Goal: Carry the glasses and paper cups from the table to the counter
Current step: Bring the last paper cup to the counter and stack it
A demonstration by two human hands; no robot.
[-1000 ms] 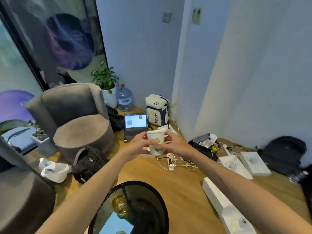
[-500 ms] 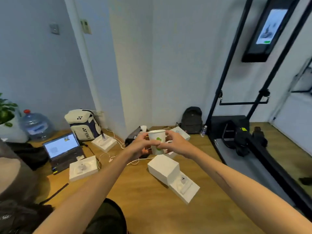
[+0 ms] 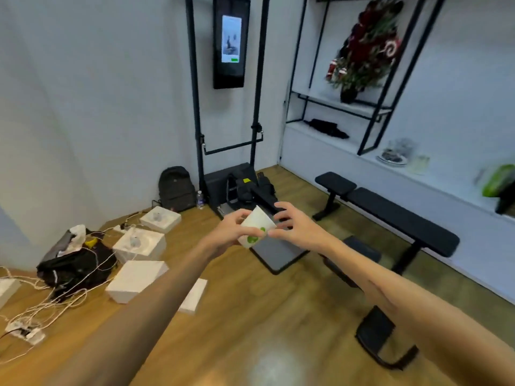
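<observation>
I hold a white paper cup (image 3: 257, 227) with a green mark, tilted, in mid-air over the wooden floor (image 3: 250, 316). My left hand (image 3: 232, 232) pinches its left side; my right hand (image 3: 296, 228) pinches its right, other fingers spread. A black bench (image 3: 390, 215) stands right.

We count one white paper cup with green print (image 3: 257, 228), held between two bare hands, the left hand (image 3: 229, 233) and the right hand (image 3: 296, 229). At nine o'clock on the wooden floor lie five white square boxes (image 3: 135, 280), with one black backpack (image 3: 176, 188) at eleven o'clock. At three o'clock we count one black padded bench (image 3: 390, 215), and at two o'clock one white counter (image 3: 362, 160).
</observation>
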